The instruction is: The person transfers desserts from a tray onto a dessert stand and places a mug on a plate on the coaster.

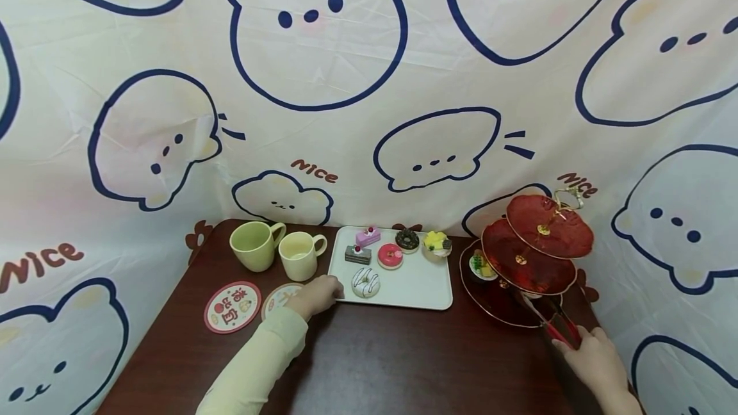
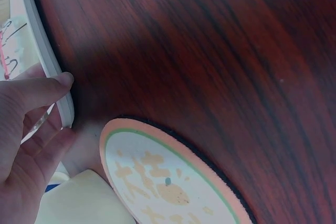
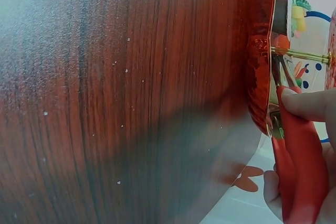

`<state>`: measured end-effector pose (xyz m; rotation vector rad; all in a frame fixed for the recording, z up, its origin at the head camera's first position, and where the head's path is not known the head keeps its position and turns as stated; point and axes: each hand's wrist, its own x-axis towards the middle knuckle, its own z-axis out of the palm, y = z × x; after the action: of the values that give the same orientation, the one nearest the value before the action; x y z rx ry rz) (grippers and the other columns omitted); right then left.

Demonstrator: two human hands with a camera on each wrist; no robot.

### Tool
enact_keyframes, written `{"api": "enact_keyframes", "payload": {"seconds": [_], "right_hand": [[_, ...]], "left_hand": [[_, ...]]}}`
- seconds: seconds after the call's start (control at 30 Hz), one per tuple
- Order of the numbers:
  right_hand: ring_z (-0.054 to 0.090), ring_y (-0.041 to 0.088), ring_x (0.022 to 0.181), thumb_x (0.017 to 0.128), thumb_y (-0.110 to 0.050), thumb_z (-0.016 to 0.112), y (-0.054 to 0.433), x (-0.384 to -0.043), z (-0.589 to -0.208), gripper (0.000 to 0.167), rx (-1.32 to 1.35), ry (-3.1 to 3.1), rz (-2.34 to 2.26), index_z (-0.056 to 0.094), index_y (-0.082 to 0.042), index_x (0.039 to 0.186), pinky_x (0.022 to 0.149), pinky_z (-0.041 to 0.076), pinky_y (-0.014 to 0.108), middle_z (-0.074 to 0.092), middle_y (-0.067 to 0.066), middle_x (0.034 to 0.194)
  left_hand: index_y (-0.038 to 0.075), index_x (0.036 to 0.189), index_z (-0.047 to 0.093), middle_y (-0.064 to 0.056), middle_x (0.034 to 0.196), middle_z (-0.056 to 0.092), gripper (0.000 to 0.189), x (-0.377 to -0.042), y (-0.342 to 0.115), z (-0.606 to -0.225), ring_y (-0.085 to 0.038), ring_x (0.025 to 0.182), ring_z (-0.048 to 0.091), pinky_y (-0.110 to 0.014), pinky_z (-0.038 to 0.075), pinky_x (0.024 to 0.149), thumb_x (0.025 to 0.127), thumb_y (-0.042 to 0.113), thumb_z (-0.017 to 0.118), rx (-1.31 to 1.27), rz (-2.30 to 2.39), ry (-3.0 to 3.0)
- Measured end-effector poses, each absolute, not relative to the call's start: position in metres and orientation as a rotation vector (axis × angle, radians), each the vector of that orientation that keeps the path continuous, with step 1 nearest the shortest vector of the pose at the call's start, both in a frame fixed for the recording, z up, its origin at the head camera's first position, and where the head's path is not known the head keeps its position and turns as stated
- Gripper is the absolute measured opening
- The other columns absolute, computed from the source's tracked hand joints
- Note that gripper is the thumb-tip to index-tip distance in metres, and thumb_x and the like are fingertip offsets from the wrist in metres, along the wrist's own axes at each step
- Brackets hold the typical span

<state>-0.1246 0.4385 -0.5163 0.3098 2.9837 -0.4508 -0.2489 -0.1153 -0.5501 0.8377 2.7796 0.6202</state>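
Observation:
My left hand pinches the front left corner of a white tray; in the left wrist view the thumb lies over its rim. On the tray are a white striped donut, a pink donut, a dark donut, two cake slices and a yellow-topped cupcake. My right hand grips red-handled tongs, whose tips reach over the bottom plate of a red three-tier stand. A fruit-topped cupcake sits on that plate's left side. The upper plates partly hide the tong tips.
Two pale green mugs, a larger one and a smaller one, stand left of the tray. A red-rimmed round coaster and a second coaster lie before them. Printed cloth hangs behind the dark wooden table.

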Motion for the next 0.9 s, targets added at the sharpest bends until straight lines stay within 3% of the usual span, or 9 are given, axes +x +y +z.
{"api": "enact_keyframes", "payload": {"seconds": [0.3,0.7,0.9], "right_hand": [[0.057,0.040,0.083,0.090,-0.049,0.073,0.437,-0.118,-0.515,0.090,0.328,3.009,-0.467,0.047,0.030,0.124,0.074,0.050,0.058,0.054,0.032,0.092],[0.050,0.029,0.077,0.086,-0.058,0.074,0.441,-0.107,-0.515,0.101,0.443,2.914,-0.570,0.044,0.027,0.130,0.058,0.044,0.037,0.053,0.020,0.086],[0.049,0.029,0.076,0.084,-0.060,0.075,0.441,-0.104,-0.514,0.103,0.489,2.911,-0.584,0.043,0.026,0.131,0.057,0.044,0.037,0.051,0.020,0.085]], "left_hand": [[0.003,0.080,0.076,-0.006,0.081,0.072,0.020,-0.249,-0.116,-0.548,-0.024,0.080,0.068,-0.041,0.057,0.075,0.080,-0.014,0.067,0.840,0.632,2.767],[0.003,0.080,0.076,-0.006,0.081,0.071,0.021,-0.247,-0.117,-0.549,-0.024,0.081,0.068,-0.038,0.056,0.074,0.076,-0.016,0.067,0.900,0.624,2.790],[0.002,0.079,0.076,-0.006,0.081,0.071,0.020,-0.247,-0.117,-0.548,-0.023,0.080,0.067,-0.038,0.056,0.074,0.077,-0.015,0.067,0.895,0.629,2.787]]}}
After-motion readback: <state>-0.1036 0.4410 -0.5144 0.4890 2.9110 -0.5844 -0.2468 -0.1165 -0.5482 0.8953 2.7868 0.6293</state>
